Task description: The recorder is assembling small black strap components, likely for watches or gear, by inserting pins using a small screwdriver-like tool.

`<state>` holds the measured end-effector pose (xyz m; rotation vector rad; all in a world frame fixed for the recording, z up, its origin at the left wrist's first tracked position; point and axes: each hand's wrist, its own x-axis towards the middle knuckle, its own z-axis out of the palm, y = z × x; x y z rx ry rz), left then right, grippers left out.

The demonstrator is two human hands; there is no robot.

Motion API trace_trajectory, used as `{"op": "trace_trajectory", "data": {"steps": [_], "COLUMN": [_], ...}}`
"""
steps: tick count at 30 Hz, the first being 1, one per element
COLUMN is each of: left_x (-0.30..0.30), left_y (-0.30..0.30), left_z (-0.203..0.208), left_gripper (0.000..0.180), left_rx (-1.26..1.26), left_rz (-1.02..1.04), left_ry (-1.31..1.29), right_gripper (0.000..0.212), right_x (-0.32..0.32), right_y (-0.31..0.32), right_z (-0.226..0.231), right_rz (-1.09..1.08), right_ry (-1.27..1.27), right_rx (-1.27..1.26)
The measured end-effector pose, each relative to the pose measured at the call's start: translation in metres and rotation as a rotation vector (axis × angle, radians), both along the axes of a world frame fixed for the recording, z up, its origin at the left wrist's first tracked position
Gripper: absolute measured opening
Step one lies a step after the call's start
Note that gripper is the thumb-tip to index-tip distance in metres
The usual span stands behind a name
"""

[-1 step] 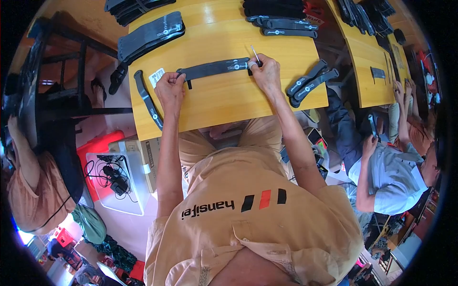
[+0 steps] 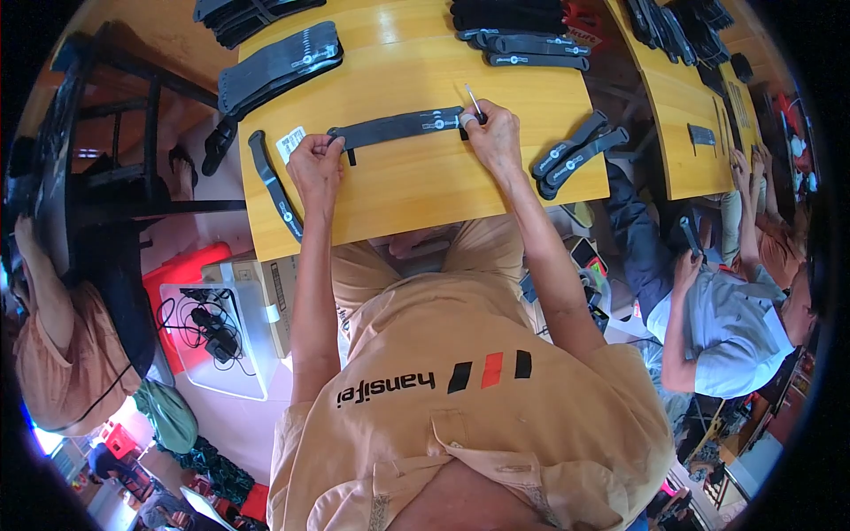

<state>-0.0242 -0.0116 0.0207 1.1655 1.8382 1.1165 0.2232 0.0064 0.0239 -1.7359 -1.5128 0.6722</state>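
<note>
A flat black strap (image 2: 398, 129) with a light print near its right end stretches level between my hands above the yellow table. My left hand (image 2: 316, 166) is closed, pinching the strap's left end. At the other end, my right hand (image 2: 494, 137) grips the strap between thumb and fingers. The same hand also holds a small tool (image 2: 472, 97) with a thin pale shaft pointing away from me and a dark handle mostly hidden in the palm. Short black tabs hang below the strap close to each hand.
A single strap (image 2: 274, 184) lies at the table's left edge beside a white label (image 2: 290, 142). Several looped straps (image 2: 580, 152) rest at the right edge. Stacks of black straps (image 2: 282, 69) stand farther back. Co-workers sit on both sides; a clear bin (image 2: 217, 341) holds cables.
</note>
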Motion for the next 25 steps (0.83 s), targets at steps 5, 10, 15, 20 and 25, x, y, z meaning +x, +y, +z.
{"op": "trace_trajectory", "data": {"steps": [5,10,15,20,25], "left_x": [0.001,0.002,0.001,0.001,0.001], "left_y": [-0.001,-0.003,-0.003,-0.003,-0.002], "left_z": [0.001,0.001,-0.003,-0.002,-0.01], "left_gripper": [0.016,0.015,0.015,0.015,0.014], "left_rx": [-0.005,0.032,0.052,0.047,0.094], "left_rz": [0.002,-0.002,-0.002,0.004,0.016], "left_ry": [-0.008,0.0,0.0,0.007,0.05], "right_gripper": [0.012,0.012,0.011,0.011,0.011], "right_x": [0.0,0.001,0.0,0.0,-0.001], "right_y": [-0.001,-0.001,-0.001,-0.001,-0.001], "right_z": [0.002,-0.001,-0.002,-0.006,-0.005], "right_rz": [0.004,0.007,0.011,0.017,0.022], "right_ry": [0.001,0.002,-0.023,-0.052,-0.072], "right_rx": [0.009,0.022,0.048,0.064,0.08]}}
